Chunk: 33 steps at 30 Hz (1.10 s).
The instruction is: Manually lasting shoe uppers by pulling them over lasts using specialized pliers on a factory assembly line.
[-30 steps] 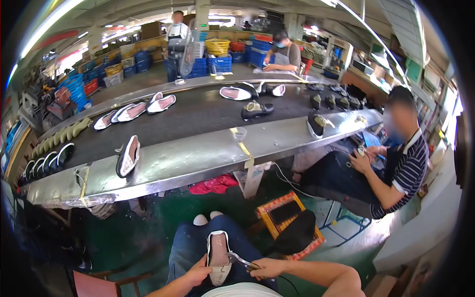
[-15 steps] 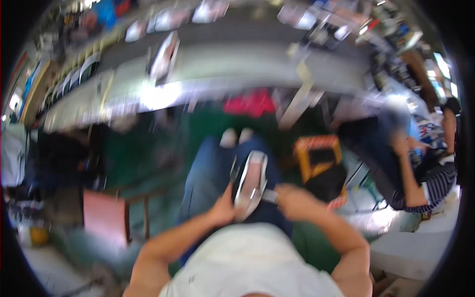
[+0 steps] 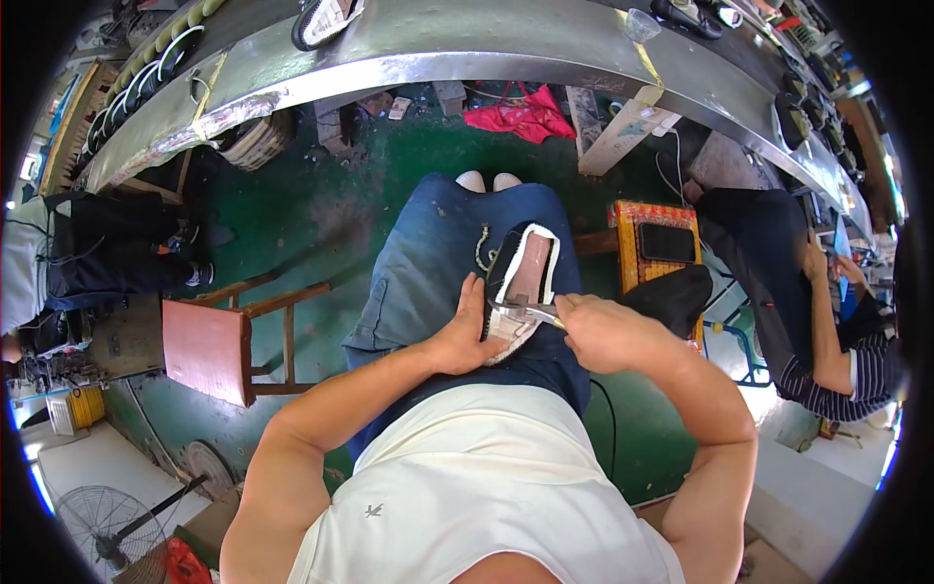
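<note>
A white-edged shoe with a pinkish inside and a dark side rests on my lap, over blue trousers, its toe pointing away from me. My left hand holds it near the heel, fingers stretched along its left side and thumb over the heel part. My right hand is closed round the handle of a metal tool that looks like pincers. The tool's head lies across the shoe's rear opening; its handle is mostly hidden in my fist. A thin beaded cord lies on the trousers left of the shoe.
A metal-edged workbench runs across the far side, with another shoe on it. A pink-topped chair stands left. At right are a yellow stool with a phone and a seated co-worker. A fan stands lower left.
The blurred view has steadied, and the bench sits higher in it. The tool has gone from beside the shoe's right edge to across its rear opening. My left hand still holds the shoe.
</note>
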### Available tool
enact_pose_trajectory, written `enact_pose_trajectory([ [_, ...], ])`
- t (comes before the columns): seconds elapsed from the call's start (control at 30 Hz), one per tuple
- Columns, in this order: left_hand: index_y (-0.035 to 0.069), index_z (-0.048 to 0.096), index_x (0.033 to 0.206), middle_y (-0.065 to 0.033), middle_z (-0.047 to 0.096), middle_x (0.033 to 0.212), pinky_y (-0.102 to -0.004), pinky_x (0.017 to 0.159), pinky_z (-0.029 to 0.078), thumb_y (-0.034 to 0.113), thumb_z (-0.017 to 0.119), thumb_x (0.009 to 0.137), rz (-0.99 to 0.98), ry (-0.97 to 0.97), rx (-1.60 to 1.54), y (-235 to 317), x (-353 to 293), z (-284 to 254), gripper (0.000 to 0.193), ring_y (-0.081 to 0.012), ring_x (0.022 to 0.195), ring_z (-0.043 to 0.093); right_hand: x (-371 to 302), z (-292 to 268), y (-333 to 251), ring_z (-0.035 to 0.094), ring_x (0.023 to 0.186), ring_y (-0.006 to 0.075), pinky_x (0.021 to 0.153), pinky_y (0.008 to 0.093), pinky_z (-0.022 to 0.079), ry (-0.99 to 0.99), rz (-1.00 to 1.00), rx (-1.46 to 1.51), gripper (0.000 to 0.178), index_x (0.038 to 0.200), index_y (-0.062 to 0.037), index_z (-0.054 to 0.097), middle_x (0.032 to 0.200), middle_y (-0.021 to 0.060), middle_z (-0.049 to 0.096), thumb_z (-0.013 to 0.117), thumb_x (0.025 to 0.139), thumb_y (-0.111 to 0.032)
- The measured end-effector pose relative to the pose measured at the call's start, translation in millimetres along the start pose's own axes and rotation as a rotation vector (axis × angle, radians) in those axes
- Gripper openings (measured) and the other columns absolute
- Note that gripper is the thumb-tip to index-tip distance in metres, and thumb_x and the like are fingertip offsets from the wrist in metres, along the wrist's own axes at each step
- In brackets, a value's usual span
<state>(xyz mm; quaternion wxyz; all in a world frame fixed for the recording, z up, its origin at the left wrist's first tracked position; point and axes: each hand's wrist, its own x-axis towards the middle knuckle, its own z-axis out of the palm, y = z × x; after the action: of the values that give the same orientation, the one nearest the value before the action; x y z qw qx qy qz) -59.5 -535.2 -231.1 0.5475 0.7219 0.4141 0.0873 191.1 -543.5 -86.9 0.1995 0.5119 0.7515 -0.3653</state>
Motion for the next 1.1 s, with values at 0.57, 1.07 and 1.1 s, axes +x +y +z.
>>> enact_pose_trajectory([
  [0.57, -0.003, 0.053, 0.142, -0.0265, 0.059, 0.138, -0.037, 0.11, 0.04, 0.039, 0.032, 0.11, -0.287, 0.563, -0.369, -20.4, 64.3, 8.7, 0.057, -0.033, 0.131, 0.055, 46.4, 48.1, 2.4, 0.064, 0.095, 0.047, 0.085, 0.0531, 0.05, 0.231, -0.043, 0.469, 0.026, 0.1, 0.0006, 0.057, 0.098, 0.0267, 0.067, 0.064, 0.092, -0.023],
  [1.07, -0.002, 0.042, 0.148, -0.0281, 0.044, 0.15, -0.0415, 0.115, 0.039, 0.029, 0.039, 0.106, 0.204, 0.477, 0.255, -17.6, 44.7, 7.0, 0.053, -0.0405, 0.139, 0.044, 72.7, 48.6, 77.7, 0.067, 0.092, 0.0392, 0.08, 0.0488, 0.055, 0.483, -0.15, 0.003, 0.028, 0.112, -0.0067, 0.059, 0.099, 0.0189, 0.067, 0.062, 0.095, -0.028],
  [1.1, -0.002, 0.042, 0.148, -0.0288, 0.044, 0.15, -0.042, 0.114, 0.04, 0.029, 0.04, 0.105, 0.234, 0.479, 0.263, -17.1, 45.0, 3.1, 0.052, -0.0413, 0.139, 0.045, 77.9, 53.6, 82.0, 0.067, 0.094, 0.0393, 0.08, 0.0486, 0.055, 0.55, -0.189, 0.075, 0.027, 0.109, -0.0058, 0.06, 0.1, 0.0194, 0.068, 0.061, 0.096, -0.03],
])
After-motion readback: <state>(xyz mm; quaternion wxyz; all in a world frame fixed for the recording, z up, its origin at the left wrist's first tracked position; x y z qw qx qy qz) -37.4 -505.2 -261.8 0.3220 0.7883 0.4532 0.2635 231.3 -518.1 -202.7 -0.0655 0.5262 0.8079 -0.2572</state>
